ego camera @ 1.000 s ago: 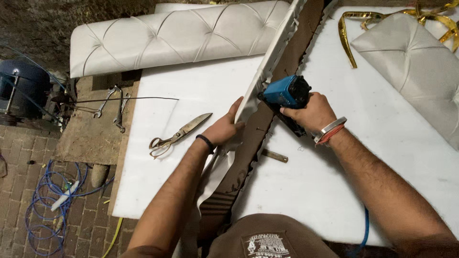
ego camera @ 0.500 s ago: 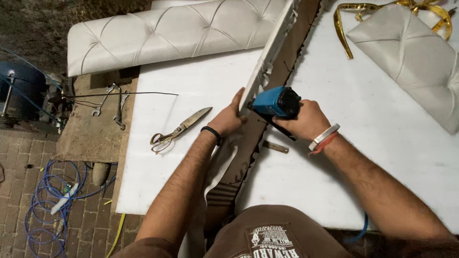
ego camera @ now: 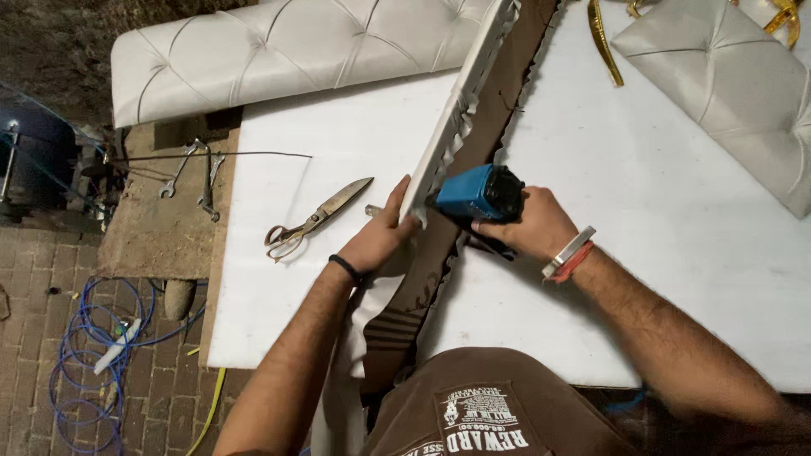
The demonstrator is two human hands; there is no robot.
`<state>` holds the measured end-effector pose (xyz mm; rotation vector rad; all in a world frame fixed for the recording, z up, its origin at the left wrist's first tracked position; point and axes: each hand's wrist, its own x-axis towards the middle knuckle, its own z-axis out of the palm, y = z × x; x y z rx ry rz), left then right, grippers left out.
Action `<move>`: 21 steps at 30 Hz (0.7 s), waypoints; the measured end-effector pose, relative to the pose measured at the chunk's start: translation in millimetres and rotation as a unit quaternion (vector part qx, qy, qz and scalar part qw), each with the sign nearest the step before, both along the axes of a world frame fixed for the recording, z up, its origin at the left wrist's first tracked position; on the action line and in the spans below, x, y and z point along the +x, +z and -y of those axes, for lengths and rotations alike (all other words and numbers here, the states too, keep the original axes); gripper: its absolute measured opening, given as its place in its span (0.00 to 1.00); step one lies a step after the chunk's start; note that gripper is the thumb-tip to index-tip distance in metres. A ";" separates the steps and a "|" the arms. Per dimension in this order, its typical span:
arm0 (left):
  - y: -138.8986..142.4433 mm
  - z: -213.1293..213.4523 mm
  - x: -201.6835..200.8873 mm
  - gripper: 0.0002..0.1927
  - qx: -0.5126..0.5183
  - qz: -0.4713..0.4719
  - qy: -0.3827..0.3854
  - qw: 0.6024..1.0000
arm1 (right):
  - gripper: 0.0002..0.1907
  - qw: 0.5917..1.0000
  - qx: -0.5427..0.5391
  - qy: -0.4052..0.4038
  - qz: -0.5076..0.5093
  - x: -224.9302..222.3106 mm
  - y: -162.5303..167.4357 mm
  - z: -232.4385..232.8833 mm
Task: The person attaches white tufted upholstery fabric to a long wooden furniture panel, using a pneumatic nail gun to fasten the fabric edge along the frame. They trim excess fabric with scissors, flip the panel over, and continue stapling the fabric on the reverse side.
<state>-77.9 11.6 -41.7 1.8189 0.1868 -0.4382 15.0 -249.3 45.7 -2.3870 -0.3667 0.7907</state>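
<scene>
Two hands work one long upholstered panel strip (ego camera: 460,110), which lies diagonally across the white worktable (ego camera: 338,135). Since a second ago the blue staple gun (ego camera: 480,194) has shifted slightly down the strip's brown back, suggesting fastening proceeds along the edge. Right hand (ego camera: 528,228) is closed around the gun; left hand (ego camera: 382,241) presses white fabric flat, fingers extended. Scissors (ego camera: 317,219) lie just left, untouched.

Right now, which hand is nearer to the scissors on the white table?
Left. The left hand presses the white upholstered strip just right of the scissors; the right hand grips the blue staple gun on the strip's far side.
</scene>
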 end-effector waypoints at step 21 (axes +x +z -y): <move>56.6 5.6 -22.9 0.63 0.101 -0.019 -0.063 0.993 | 0.21 0.997 0.040 0.062 0.037 -38.7 -4.4 -2.2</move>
